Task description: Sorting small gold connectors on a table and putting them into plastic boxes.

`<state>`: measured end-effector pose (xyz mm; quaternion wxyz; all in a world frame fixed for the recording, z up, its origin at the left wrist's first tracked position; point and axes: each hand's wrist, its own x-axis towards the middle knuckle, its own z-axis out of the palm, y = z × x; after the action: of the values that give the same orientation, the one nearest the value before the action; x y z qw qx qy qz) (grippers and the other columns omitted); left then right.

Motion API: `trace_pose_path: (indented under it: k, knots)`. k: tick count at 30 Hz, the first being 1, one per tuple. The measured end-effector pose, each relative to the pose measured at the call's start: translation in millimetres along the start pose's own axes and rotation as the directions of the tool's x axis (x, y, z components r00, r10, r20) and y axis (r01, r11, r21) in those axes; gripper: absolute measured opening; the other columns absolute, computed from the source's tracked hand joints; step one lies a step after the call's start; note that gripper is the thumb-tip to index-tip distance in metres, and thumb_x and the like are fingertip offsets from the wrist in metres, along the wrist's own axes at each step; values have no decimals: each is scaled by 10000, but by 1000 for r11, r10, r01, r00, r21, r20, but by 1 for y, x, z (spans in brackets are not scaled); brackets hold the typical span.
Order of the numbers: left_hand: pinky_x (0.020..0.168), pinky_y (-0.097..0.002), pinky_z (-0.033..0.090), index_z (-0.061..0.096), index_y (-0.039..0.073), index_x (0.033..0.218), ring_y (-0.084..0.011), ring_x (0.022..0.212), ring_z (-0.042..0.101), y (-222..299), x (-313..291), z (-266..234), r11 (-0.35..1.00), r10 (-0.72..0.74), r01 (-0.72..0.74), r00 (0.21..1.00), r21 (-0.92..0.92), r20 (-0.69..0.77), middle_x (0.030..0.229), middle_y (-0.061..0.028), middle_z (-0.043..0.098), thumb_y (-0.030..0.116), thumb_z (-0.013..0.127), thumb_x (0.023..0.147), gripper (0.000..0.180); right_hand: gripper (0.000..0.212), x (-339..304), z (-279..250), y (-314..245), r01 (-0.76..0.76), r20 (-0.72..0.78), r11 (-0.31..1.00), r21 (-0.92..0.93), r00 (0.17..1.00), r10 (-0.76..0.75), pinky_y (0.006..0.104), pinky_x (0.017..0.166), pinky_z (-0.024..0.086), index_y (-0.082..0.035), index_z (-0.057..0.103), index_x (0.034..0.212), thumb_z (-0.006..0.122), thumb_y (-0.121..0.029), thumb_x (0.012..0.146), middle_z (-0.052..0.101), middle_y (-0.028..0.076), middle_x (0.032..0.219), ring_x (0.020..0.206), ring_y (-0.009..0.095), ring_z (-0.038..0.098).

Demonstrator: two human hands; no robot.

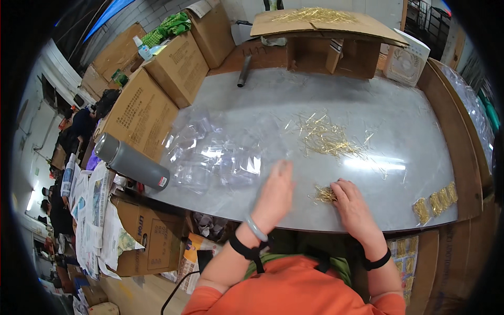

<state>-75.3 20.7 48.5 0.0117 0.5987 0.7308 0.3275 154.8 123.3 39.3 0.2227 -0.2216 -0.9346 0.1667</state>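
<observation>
On the grey table top, my right hand curls its fingers at the edge of a small bunch of thin gold-coloured wire pins. My left hand is stretched forward with its fingers extended close together, just right of a spread of clear plastic bags; nothing shows in it. Beyond both hands lies a loose pile of the same gold pins. Several filled clear packets of pins lie in a row near the right front edge.
A grey bottle leans at the left edge beside cardboard boxes. A dark tube stands at the back. A cardboard shelf bears more pins, with a white fan beside it. Cardboard walls the right side.
</observation>
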Motion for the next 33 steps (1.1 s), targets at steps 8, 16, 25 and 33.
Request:
trace_pose_path:
  k: [8, 16, 25, 33]
  knots:
    - [774, -518, 557, 589, -3, 1082, -473, 901, 652, -5, 17, -3, 941, -154, 79, 966, 330, 208, 1091, -220, 583, 59, 669, 905, 203, 498, -5, 0, 1, 16, -44, 999, 48, 999, -14, 466, 1103, 442, -16, 537, 1357, 695, -65, 888, 590, 183, 1315, 1293, 387, 533]
    - [756, -498, 545, 628, 35, 1039, -431, 876, 656, 42, -20, 24, 990, -141, 137, 983, 42, 114, 1017, -188, 608, 86, 669, 920, 135, 476, -7, -6, 1, 186, 17, 981, 51, 982, -187, 462, 1148, 423, -54, 569, 1334, 693, -62, 874, 609, 133, 1299, 1302, 323, 544]
    - [756, -471, 542, 647, 34, 1105, -422, 900, 655, 34, -14, -3, 992, -6, 4, 1000, -127, -11, 1016, -190, 649, 59, 633, 940, 169, 487, -12, -4, 1, 93, 4, 992, 89, 996, -94, 453, 1131, 430, -33, 548, 1359, 663, -58, 887, 590, 169, 1334, 1303, 385, 531]
    - [693, -367, 534, 658, 4, 1184, -261, 762, 654, 17, -56, -48, 957, -163, 181, 982, -226, 94, 1149, -164, 624, 111, 733, 902, 311, 574, -7, -19, -6, 79, 27, 986, 147, 996, -84, 539, 1178, 358, -21, 504, 1394, 689, -92, 855, 546, 180, 1386, 1352, 384, 478]
